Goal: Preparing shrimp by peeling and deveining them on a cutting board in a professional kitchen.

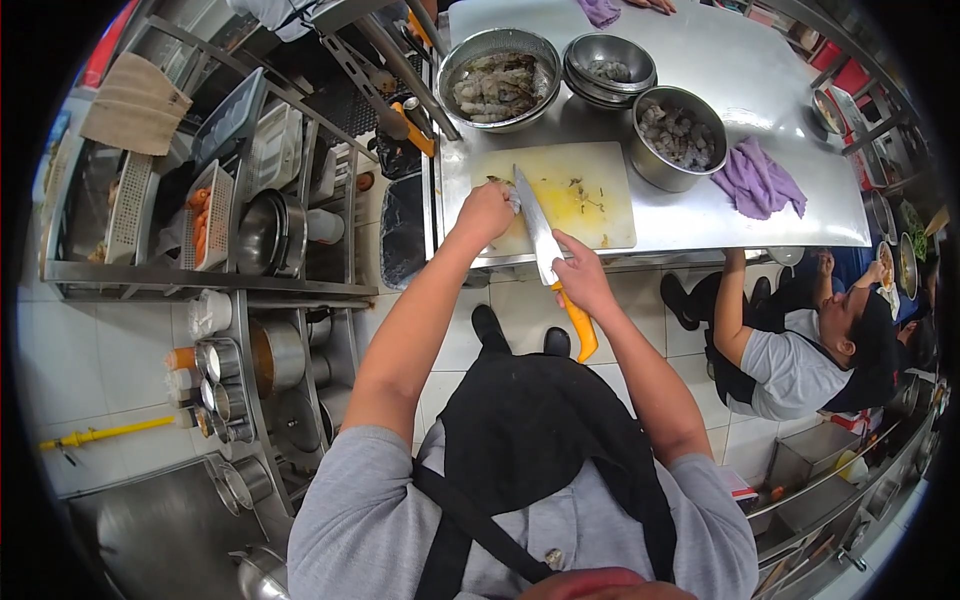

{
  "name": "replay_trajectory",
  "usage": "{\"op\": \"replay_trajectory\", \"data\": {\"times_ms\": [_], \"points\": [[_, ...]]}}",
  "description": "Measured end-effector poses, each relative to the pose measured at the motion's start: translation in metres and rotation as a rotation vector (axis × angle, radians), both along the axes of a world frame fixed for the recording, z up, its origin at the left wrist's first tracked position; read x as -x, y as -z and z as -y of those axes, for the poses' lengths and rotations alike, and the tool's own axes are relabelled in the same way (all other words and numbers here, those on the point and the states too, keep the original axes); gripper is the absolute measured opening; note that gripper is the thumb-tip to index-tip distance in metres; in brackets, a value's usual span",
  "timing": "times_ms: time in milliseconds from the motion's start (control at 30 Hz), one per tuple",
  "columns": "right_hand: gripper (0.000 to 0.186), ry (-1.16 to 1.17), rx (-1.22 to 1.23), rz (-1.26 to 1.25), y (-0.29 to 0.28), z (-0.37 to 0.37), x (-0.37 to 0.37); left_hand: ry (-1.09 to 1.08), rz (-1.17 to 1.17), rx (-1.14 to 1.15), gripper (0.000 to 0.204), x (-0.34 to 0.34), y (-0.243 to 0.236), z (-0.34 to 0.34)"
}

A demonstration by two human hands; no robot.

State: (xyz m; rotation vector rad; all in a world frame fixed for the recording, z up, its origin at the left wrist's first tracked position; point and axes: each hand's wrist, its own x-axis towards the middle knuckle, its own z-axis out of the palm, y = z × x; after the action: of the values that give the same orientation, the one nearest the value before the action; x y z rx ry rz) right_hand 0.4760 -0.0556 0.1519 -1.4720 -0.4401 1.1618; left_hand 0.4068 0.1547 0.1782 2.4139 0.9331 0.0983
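The left hand (487, 212), closed on an apparent shrimp (514, 199), sits just left of the knife (539, 226), tip pointing away, its heel gripped by the right hand (583, 275).

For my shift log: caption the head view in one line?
Left hand holding apparent shrimp, right hand an orange-handled knife, at a yellow-stained cutting board.

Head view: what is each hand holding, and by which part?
Right hand: yellow-handled chef's knife, by the blade's heel near the handle. Left hand: apparently a shrimp; gripped part hidden.
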Motion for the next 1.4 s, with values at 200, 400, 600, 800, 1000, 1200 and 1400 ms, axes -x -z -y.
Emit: {"op": "replay_trajectory", "data": {"times_ms": [200, 400, 600, 800, 1000, 1200, 1400], "points": [[0.06, -0.037, 0.088, -0.025, -0.013, 0.031, 0.009, -0.022, -0.014, 0.037, 0.022, 0.004, 0.006, -0.005], [0.061, -0.081, 0.086, 0.034, -0.013, 0.015, -0.004, -0.084, -0.041, 0.118, 0.021, -0.004, -0.009, 0.002], [0.06, -0.125, 0.089, -0.043, -0.028, 0.033, -0.001, -0.239, 0.043, 0.212, 0.025, -0.001, 0.009, -0.005], [0.061, -0.139, 0.138, -0.137, -0.041, 0.07, 0.001, -0.24, 0.04, 0.287, 0.019, -0.007, -0.005, 0.002], [0.059, -0.091, 0.155, -0.163, -0.05, 0.094, 0.0, -0.219, 0.009, 0.389, 0.019, 0.004, -0.01, -0.01], [0.058, -0.041, 0.14, -0.165, -0.04, 0.098, 0.003, 0.896, 0.075, -0.482, 0.025, 0.019, -0.006, -0.034], [0.058, -0.004, 0.135, -0.183, -0.034, 0.092, 0.009, 0.682, 0.168, -0.405, 0.022, 0.016, -0.009, -0.03]]}}
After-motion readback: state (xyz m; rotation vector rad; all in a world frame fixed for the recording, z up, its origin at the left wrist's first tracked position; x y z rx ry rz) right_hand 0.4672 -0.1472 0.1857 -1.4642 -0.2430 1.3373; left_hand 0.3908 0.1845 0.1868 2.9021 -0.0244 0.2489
